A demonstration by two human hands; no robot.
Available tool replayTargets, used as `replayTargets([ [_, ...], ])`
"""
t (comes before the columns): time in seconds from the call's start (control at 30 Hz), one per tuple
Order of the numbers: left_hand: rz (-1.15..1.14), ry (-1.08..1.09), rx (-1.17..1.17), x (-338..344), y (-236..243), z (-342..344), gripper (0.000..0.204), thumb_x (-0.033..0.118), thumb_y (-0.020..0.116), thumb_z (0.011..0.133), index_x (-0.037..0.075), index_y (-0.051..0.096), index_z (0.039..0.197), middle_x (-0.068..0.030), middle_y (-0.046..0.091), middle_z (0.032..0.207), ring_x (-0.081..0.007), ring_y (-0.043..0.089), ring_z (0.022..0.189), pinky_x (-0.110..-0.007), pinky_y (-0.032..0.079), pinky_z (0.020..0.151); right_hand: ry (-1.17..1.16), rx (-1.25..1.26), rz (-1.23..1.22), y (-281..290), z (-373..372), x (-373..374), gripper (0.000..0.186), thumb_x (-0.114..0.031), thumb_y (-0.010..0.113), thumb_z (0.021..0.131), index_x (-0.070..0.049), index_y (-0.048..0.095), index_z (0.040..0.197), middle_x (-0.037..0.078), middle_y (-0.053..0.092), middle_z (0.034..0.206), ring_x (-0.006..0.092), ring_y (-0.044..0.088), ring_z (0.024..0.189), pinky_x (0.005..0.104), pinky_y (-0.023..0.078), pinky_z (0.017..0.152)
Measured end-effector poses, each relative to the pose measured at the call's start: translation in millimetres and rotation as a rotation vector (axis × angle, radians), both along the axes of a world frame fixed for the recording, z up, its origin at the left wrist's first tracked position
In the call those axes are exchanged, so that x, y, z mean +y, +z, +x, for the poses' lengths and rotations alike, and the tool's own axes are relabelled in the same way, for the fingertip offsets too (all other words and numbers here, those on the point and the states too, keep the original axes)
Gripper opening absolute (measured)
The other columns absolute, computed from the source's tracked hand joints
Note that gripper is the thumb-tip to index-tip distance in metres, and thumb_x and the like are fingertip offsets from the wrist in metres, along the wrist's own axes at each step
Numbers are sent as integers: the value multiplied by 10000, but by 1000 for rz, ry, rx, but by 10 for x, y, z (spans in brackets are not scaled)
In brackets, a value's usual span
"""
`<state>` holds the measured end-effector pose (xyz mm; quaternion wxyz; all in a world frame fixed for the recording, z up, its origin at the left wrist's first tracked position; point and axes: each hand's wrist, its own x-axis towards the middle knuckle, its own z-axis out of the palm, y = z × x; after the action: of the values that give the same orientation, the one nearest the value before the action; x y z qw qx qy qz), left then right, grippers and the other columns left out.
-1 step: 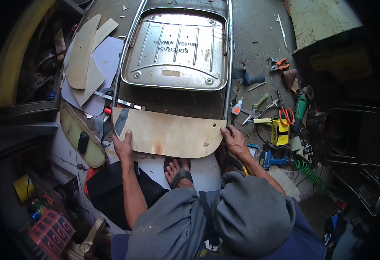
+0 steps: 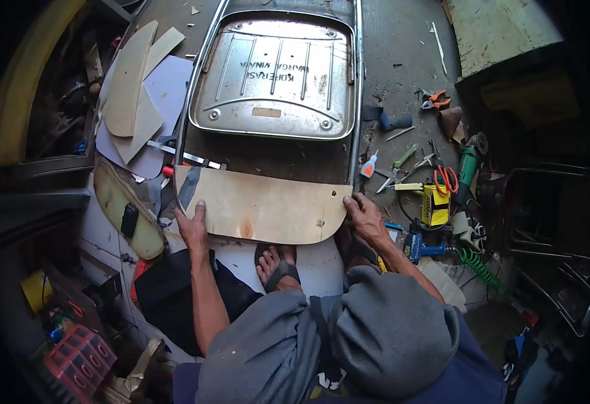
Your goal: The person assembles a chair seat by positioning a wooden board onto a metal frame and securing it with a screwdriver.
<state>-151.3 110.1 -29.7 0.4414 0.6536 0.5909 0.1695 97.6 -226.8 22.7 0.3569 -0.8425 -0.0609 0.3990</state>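
Note:
A curved plywood panel (image 2: 268, 205) lies across the near end of a metal chair frame (image 2: 357, 87). My left hand (image 2: 194, 225) grips the panel's left edge, thumb on top and fingers underneath. On the opposite edge, my right hand (image 2: 366, 217) holds it the same way. Grey tape (image 2: 188, 186) covers a strip near the panel's left end. Two small holes or fittings mark its right side. Beyond the panel, the frame carries a shiny metal seat pan (image 2: 275, 81) with ribs and stencilled lettering.
To the right lie a glue bottle (image 2: 369, 165), orange-handled pliers (image 2: 435, 101), red-handled scissors (image 2: 446, 178), a green angle grinder (image 2: 470, 165) and a blue air tool (image 2: 421, 248) with a coiled hose. Plywood pieces (image 2: 130, 87) and a worn pad (image 2: 125, 212) lie left.

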Motion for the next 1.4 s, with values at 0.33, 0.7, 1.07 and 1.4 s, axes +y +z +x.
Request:
replayTargets([
  [0.33, 102, 45, 168, -160, -80, 74, 912, 447, 698, 934, -136, 287, 1502, -319, 455, 1487, -402, 465, 1381, -411, 336, 1162, -105, 136, 163, -98, 19, -53, 539, -461, 576, 1027, 47, 609, 1207, 159, 686, 999, 196, 643, 889, 348, 540, 794],
  [0.7, -17, 61, 67, -101, -28, 114, 839, 363, 708, 951, -139, 302, 1486, -279, 483, 1470, -348, 494, 1345, -381, 353, 1144, -155, 137, 206, -29, 16, 26, 475, -415, 587, 1036, 36, 642, 1174, 91, 674, 916, 148, 611, 802, 321, 509, 706],
  [1.07, 216, -8, 43, -119, -214, 2, 801, 449, 660, 975, -128, 340, 1429, -344, 505, 1394, -439, 511, 1319, -448, 391, 1108, -73, 148, 80, 31, 72, 46, 524, -473, 555, 1032, 22, 625, 1189, 131, 675, 1017, 200, 642, 920, 361, 565, 778],
  [1.4, 182, -20, 226, 391, 274, 503, 735, 535, 734, 887, -48, 516, 1278, -278, 625, 1265, -399, 638, 1152, -455, 482, 990, -4, 91, 60, 174, 113, 62, 504, -460, 543, 1039, 24, 612, 1159, 127, 667, 999, 201, 641, 918, 361, 553, 779],
])
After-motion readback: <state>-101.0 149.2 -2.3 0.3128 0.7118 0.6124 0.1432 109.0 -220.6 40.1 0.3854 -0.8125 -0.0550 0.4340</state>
